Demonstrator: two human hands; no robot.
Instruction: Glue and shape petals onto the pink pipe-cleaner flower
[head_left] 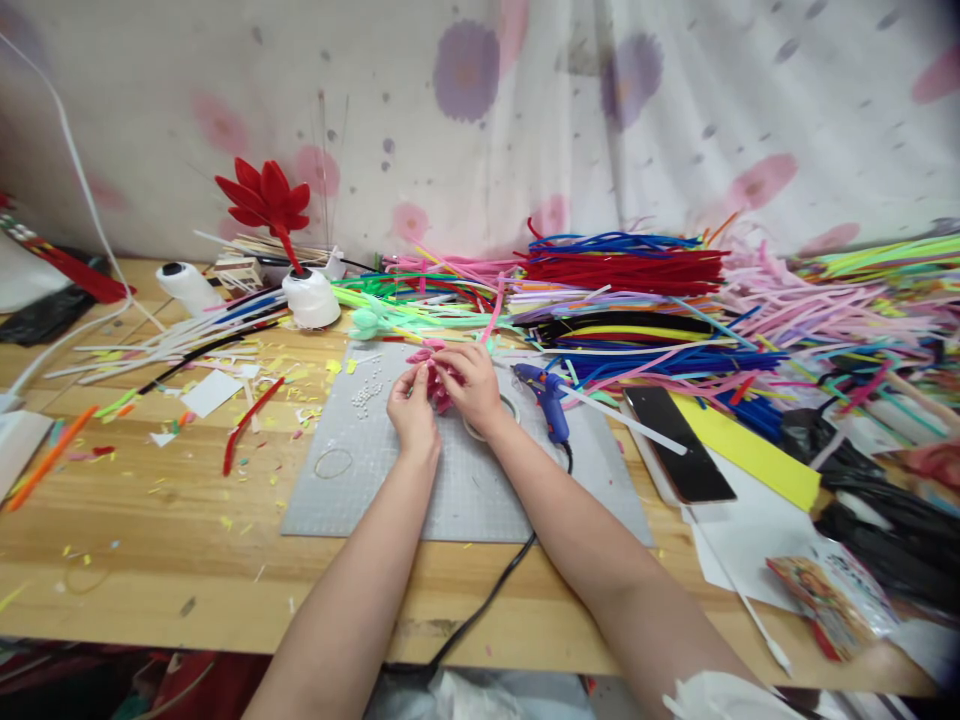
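wooden desk (187,580): gray mat (360,510) on top. grip: left hand (413,412) and right hand (475,385) pinching the pink flower (441,402) over the mat's far half. step, apparently: petal shaping; next move likely calls for steady holding. far left: red flower (270,195).

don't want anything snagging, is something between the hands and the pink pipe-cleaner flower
Nothing visible: the left hand and right hand both have fingers on the pink pipe-cleaner flower. The blue glue gun lies off to the right, clear of them.
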